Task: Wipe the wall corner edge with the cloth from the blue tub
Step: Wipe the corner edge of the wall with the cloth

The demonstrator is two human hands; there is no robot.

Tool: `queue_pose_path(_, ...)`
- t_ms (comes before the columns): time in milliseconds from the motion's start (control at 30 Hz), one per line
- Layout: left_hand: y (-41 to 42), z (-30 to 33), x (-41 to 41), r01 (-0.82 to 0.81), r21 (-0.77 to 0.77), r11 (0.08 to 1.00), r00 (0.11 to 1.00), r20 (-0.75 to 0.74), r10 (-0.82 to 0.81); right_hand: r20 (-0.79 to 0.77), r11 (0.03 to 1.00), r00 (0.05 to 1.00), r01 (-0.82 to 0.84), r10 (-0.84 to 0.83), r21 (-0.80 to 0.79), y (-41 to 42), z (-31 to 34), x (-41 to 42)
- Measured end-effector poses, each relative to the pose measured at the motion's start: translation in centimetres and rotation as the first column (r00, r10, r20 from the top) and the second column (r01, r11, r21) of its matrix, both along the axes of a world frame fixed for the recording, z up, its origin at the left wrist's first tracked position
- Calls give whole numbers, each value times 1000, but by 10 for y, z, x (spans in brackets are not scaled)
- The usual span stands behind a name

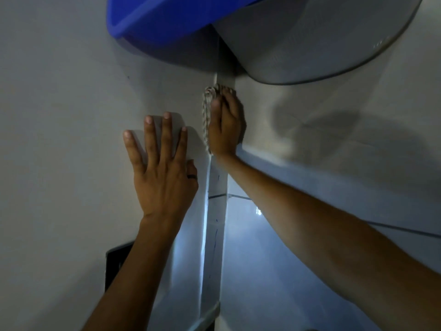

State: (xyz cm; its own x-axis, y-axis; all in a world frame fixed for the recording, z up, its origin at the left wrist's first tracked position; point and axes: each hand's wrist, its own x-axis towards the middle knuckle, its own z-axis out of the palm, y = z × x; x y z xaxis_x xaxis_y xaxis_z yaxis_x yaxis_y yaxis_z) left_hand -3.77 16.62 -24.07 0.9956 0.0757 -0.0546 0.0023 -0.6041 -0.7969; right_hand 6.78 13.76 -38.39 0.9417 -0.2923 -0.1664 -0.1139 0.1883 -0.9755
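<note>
The wall corner edge point(216, 211) runs up the middle of the view as a narrow pale strip. My right hand point(226, 125) presses a checked beige cloth point(206, 111) flat against that strip, high up, just under the blue tub point(167, 20). The cloth's edge shows along the left side of the hand and over the fingertips. My left hand point(162, 168) lies flat on the left wall with fingers spread, holding nothing, a dark ring on the thumb. The tub fills the top of the view and its inside is hidden.
A large grey round object point(310, 39) with a curved rim overhangs the right wall at the top. A dark rectangular panel point(117, 266) sits low on the left wall. The right wall point(298, 247) is glossy tile with a light reflection.
</note>
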Motion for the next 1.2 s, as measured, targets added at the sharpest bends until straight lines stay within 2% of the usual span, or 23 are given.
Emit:
queue_pose_path(33,-1,0,0,-1,-6,1000,1000,-1,1,32,993,993,-115,114,17,0,-1,-15)
queue_pose_path(100,-2,1,1,2,-16,1000,1000,1,-2,63,937,941,-323,333,-129,1,-10,-41)
queue_pose_path(133,-2,1,2,2,-17,1000,1000,6,-2,61,908,918,-374,391,-187,0,-15,-47)
queue_pose_path(267,-1,0,1,20,-9,1000,1000,15,-20,41,870,896,-417,442,-262,0,-21,-47)
queue_pose_path(367,1,-1,1,23,1,1000,1000,4,-23,12,868,894,-433,449,-243,0,-21,-59)
queue_pose_path(533,6,-4,2,47,97,994,993,-110,-37,-37,835,850,-524,526,-167,1,-14,-180)
queue_pose_path(600,9,-4,0,61,116,991,990,-137,-45,-32,807,822,-564,568,-177,0,-17,-203)
queue_pose_path(700,11,-1,-3,69,118,991,986,-160,-49,-21,758,780,-613,625,-221,-5,-19,-156)
queue_pose_path(867,6,7,-8,57,76,996,984,-175,-43,-33,815,831,-552,556,-175,-13,-8,-19)
queue_pose_path(1000,4,18,-9,46,82,996,996,-84,-39,-78,793,814,-579,576,-189,-20,-8,60)
queue_pose_path(1100,3,20,-6,52,84,995,997,-61,-47,-91,805,822,-569,562,-169,-16,-10,64)
queue_pose_path(1200,4,15,-4,56,81,995,997,-62,-51,-84,836,857,-515,509,-187,-7,-12,6)
